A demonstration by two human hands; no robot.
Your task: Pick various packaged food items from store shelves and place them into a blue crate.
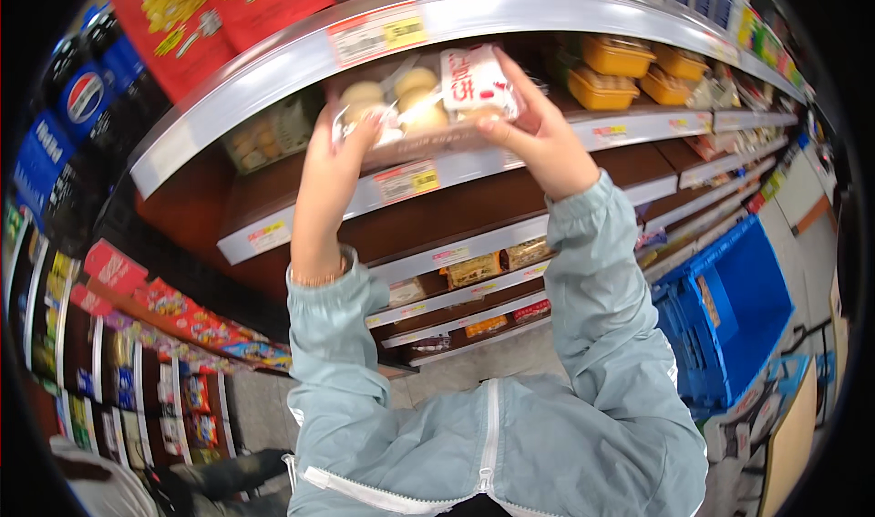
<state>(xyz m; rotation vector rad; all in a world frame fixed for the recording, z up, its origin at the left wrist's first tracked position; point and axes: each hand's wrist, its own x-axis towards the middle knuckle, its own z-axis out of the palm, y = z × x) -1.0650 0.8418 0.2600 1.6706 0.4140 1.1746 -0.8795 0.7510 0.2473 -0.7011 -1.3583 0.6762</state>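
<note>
A shallow brown box [430,142] of round pale pastries [419,102] in clear wrapping is between my hands at an upper shelf. A white label with red printing [472,78] covers its right part. My left hand [349,143] grips the left end, thumb over the pastries. On the right end my right hand [538,125] is closed, thumb at the front edge and fingers behind. Whether the box rests on the shelf or is lifted, I cannot tell. Left of it sits a clear pack of small round items [264,139].
Yellow tubs [603,89] stand to the right on the same shelf. Soda bottles [87,107] and red snack bags [169,20] are at upper left. A blue crate [729,307] stands at right. Another person's legs [228,471] show at lower left.
</note>
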